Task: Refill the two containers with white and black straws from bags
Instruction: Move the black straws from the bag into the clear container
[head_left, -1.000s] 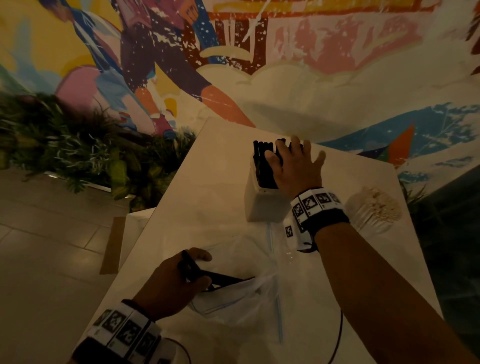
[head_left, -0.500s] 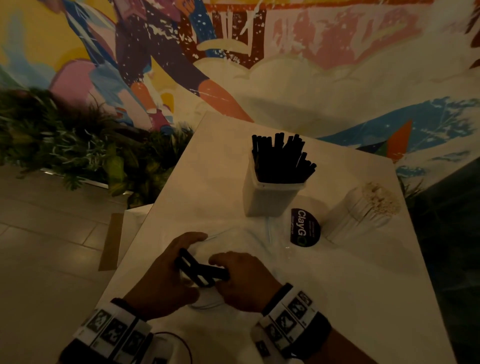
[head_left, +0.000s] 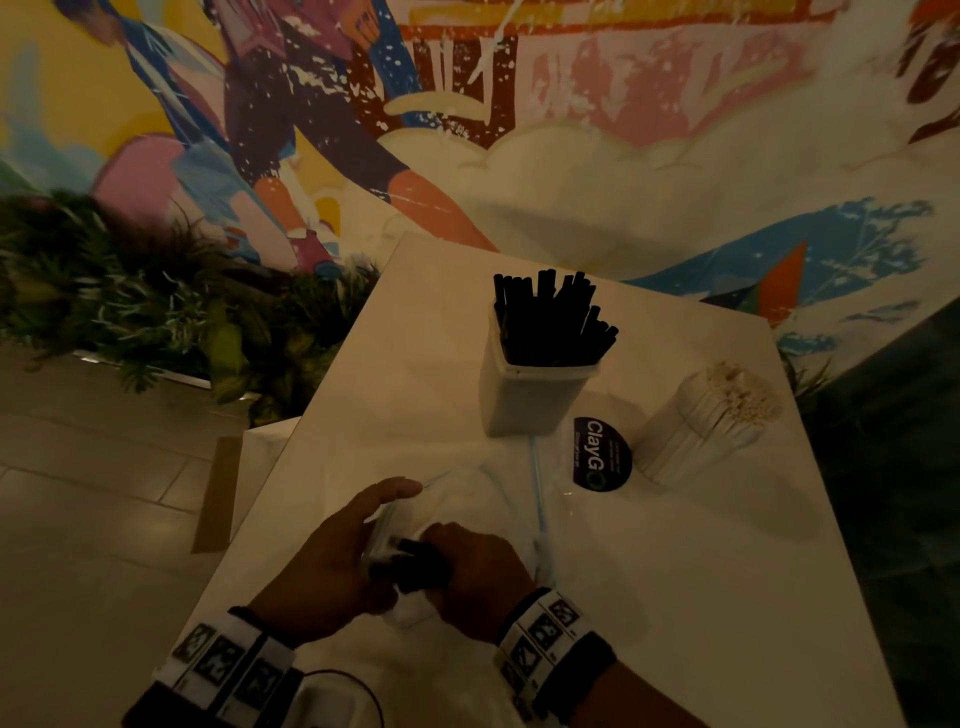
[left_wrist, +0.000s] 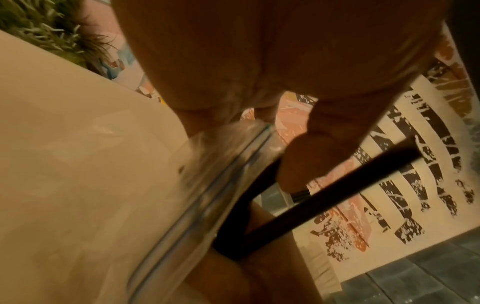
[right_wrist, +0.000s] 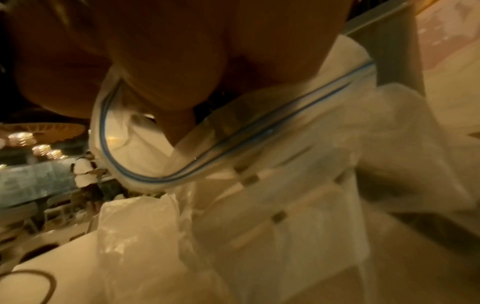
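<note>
A white container (head_left: 530, 405) at mid-table stands full of black straws (head_left: 550, 322). To its right a clear container holds white straws (head_left: 727, 405). A clear zip bag (head_left: 483, 493) lies crumpled near the table's front. My left hand (head_left: 384, 525) holds the bag's mouth, thumb stretched over its rim (left_wrist: 207, 195). My right hand (head_left: 441, 551) grips a few black straws (head_left: 410, 561) at the bag's mouth; these straws (left_wrist: 324, 195) stick out past my left fingers. In the right wrist view my fingers reach inside the blue-lined zip rim (right_wrist: 233, 148).
A round black ClayGO sticker (head_left: 600, 457) lies on the white table (head_left: 675, 571) between the containers. Plants (head_left: 130, 312) and a painted wall stand behind and to the left. The table's left edge drops to a tiled floor (head_left: 78, 519).
My right hand left the black straws in the container, came back to the bag and took hold of the straws at its mouth. The left hand stayed on the bag.
</note>
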